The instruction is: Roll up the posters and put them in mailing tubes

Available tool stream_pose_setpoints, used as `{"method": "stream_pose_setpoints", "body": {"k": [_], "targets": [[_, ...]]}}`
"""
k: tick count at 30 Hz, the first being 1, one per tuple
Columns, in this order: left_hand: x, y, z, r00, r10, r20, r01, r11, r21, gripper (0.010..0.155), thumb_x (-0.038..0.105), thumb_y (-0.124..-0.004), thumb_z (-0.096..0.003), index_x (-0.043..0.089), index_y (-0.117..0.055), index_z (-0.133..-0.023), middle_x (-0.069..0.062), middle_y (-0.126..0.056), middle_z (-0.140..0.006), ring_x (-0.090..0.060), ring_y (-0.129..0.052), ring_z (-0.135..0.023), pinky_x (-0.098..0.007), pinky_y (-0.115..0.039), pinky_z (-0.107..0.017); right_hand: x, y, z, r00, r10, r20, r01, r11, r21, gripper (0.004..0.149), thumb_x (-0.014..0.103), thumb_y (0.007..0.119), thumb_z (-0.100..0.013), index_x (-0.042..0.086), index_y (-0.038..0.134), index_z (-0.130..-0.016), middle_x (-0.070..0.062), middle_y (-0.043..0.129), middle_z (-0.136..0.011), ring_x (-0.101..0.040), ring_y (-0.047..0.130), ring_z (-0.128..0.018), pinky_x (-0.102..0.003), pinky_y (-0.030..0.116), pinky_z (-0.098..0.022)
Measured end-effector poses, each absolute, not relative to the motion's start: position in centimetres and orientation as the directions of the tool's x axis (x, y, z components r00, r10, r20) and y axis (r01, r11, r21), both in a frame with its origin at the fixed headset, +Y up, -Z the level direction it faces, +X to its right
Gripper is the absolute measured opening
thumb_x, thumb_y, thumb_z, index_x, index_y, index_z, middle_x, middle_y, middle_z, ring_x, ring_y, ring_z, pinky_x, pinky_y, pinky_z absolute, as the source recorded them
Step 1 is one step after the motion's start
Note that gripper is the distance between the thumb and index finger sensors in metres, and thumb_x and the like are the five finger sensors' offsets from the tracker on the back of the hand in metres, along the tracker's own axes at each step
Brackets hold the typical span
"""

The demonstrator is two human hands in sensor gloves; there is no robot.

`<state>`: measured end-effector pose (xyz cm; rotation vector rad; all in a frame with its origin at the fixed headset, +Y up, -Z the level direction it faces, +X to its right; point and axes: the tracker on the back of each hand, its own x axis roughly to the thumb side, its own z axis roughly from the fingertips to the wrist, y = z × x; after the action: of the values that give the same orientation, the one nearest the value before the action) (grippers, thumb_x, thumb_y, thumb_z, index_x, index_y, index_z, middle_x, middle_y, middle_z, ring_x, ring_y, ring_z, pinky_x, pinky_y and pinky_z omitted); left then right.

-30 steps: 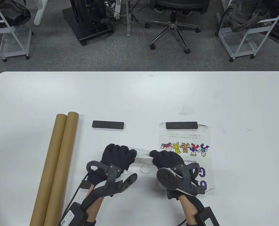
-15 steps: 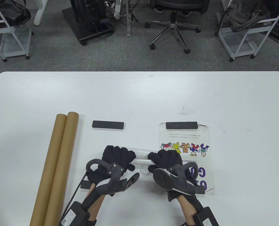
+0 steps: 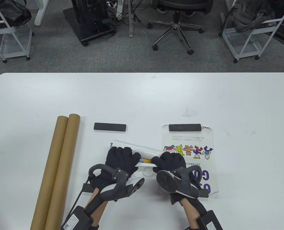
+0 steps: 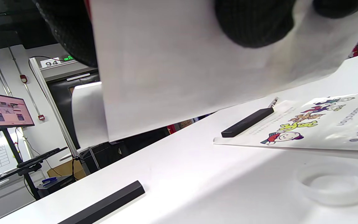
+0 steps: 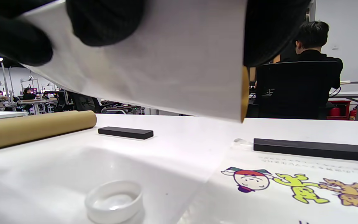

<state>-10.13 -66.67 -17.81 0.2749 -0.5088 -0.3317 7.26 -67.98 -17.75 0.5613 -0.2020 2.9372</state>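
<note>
Both hands grip one rolled white poster [image 3: 142, 150] just above the table, near its front edge. My left hand [image 3: 121, 156] holds the roll's left part and my right hand [image 3: 168, 160] its right end. A strip of colour print shows between them. In the left wrist view the roll [image 4: 182, 68] fills the top, with gloved fingers [image 4: 253, 21] wrapped over it. The right wrist view shows the roll [image 5: 154, 62] under the fingers [image 5: 104, 18]. Two brown mailing tubes [image 3: 60, 165] lie side by side to the left; one shows in the right wrist view [image 5: 36, 127].
A second poster [image 3: 192, 143] lies flat on the right, with a black bar [image 3: 184, 127] on its far edge and another [image 3: 204, 194] on its near edge. A loose black bar [image 3: 110, 126] lies beyond the roll. A clear tube cap [image 3: 148, 171] sits between the hands.
The roll has tilted and loosened: its left end now sticks out past my left hand toward the far side. Both hands keep their grip and have barely shifted.
</note>
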Motion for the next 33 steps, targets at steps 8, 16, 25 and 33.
{"method": "stream_pose_setpoints", "body": {"k": [8, 16, 25, 33], "targets": [[-10.9, -66.5, -17.8, 0.836, -0.320, 0.446, 0.142, 0.911, 0.388, 0.053, 0.049, -0.073, -0.0447, 0.037, -0.074, -0.096, 0.016, -0.095, -0.078, -0.009, -0.103, -0.062, -0.041, -0.085, -0.070, 7.7, -67.7, -17.7, -0.920, 0.100, 0.378, -0.180, -0.967, -0.181, 0.051, 0.038, 0.076, -0.043, 0.023, 0.074, -0.091, 0.003, 0.091, -0.073, -0.026, 0.094, -0.059, -0.061, 0.073, -0.066], [-11.0, -66.6, -18.0, 0.840, -0.306, 0.449, 0.146, 0.923, 0.355, 0.049, 0.045, -0.062, -0.0501, 0.036, -0.075, -0.097, 0.012, -0.095, -0.077, -0.012, -0.100, -0.060, -0.045, -0.080, -0.072, 8.3, -67.8, -18.0, -0.916, 0.139, 0.375, -0.219, -0.959, -0.181, 0.049, 0.035, 0.077, -0.044, 0.023, 0.077, -0.091, 0.005, 0.096, -0.076, -0.023, 0.101, -0.064, -0.056, 0.075, -0.065], [-10.6, -66.6, -18.1, 0.814, -0.393, 0.428, 0.240, 0.898, 0.369, 0.044, 0.058, -0.074, -0.0411, 0.037, -0.075, -0.080, 0.015, -0.090, -0.063, -0.011, -0.093, -0.049, -0.046, -0.080, -0.071, 7.4, -67.9, -18.0, -0.914, 0.107, 0.391, -0.149, -0.986, -0.079, 0.055, 0.044, 0.071, -0.048, 0.021, 0.063, -0.098, -0.002, 0.081, -0.074, -0.029, 0.083, -0.056, -0.065, 0.068, -0.066], [-10.6, -66.9, -17.9, 0.808, -0.386, 0.446, 0.231, 0.903, 0.362, 0.031, 0.055, -0.074, -0.0468, 0.039, -0.083, -0.072, 0.013, -0.096, -0.069, -0.015, -0.099, -0.059, -0.047, -0.079, -0.073, 7.4, -68.2, -17.9, -0.921, 0.104, 0.376, -0.155, -0.982, -0.109, 0.041, 0.037, 0.071, -0.048, 0.024, 0.080, -0.086, -0.007, 0.082, -0.087, -0.035, 0.087, -0.068, -0.066, 0.067, -0.067]]}}
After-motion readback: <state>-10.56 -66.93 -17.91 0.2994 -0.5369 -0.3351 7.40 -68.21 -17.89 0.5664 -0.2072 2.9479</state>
